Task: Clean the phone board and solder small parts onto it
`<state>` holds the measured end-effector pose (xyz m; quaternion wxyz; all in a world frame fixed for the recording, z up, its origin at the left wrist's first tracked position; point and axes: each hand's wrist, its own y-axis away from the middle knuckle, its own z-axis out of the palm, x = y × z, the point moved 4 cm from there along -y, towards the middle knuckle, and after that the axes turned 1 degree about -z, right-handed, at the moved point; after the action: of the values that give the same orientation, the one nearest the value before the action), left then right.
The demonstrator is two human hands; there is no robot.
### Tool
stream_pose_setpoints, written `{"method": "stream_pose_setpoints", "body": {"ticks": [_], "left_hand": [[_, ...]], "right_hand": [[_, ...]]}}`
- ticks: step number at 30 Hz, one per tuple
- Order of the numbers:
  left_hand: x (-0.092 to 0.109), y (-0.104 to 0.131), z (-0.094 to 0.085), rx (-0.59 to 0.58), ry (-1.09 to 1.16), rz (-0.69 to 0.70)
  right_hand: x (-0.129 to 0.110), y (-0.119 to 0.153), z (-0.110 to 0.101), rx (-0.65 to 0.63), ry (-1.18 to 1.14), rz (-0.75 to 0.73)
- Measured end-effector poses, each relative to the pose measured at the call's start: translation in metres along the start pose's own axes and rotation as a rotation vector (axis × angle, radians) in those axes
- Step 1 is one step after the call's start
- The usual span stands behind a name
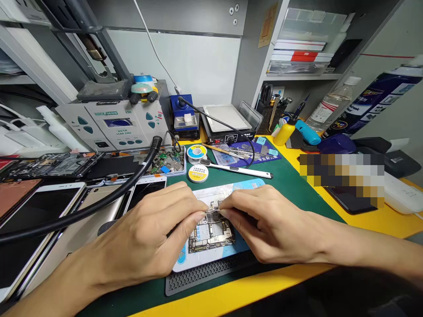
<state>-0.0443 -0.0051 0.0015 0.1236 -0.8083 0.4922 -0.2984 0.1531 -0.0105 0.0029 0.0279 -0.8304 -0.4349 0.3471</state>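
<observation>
Green mat, grey honeycomb pad, perhaps silvery circuit board

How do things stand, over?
Left hand, right hand pinched at circuit board, any held piece too small to tell. Board on blue-and-white pad. Hands partly hide board's far end.

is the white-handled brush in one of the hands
No, the brush lies on the green mat, beyond the left hand and right hand.

Left hand and right hand pinching, thumbs near index fingers, forearms angled inward
</observation>
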Motion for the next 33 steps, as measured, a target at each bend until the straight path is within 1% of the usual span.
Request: {"method": "stream_pose_setpoints", "body": {"ticks": [4,9,15,22,26,28,30,33], "left_hand": [[-0.0001,-0.0004,-0.0005,-0.005,0.021,-0.009],[-0.0006,-0.0007,-0.0005,-0.008,0.019,-0.012],[-0.0030,0.0014,0.0018,-0.012,0.011,-0.020],[-0.0017,0.0017,0.0000,0.001,0.003,-0.004],[-0.0027,0.0022,-0.0007,-0.010,0.014,-0.018],[-0.0034,0.0024,-0.0006,-0.011,0.024,-0.026],[-0.0036,0.0023,-0.0003,-0.004,0.025,-0.026],[-0.0036,0.0021,0.0004,-0.003,0.025,-0.025]], "right_hand": [[0.0015,0.0013,-0.0005,0.018,-0.010,0.026],[0.0012,0.0013,-0.0006,0.011,-0.021,0.041],[0.0023,0.0007,-0.0014,0.056,-0.012,0.022],[-0.0020,-0.0001,-0.0001,0.050,0.002,-0.005],[-0.0021,0.0003,0.0007,0.025,0.030,-0.029],[-0.0003,0.0010,0.0001,0.044,0.021,-0.014],[0.0013,0.0019,-0.0012,0.088,0.005,-0.003],[0.0006,0.0026,-0.0017,0.129,0.001,-0.029]]}}
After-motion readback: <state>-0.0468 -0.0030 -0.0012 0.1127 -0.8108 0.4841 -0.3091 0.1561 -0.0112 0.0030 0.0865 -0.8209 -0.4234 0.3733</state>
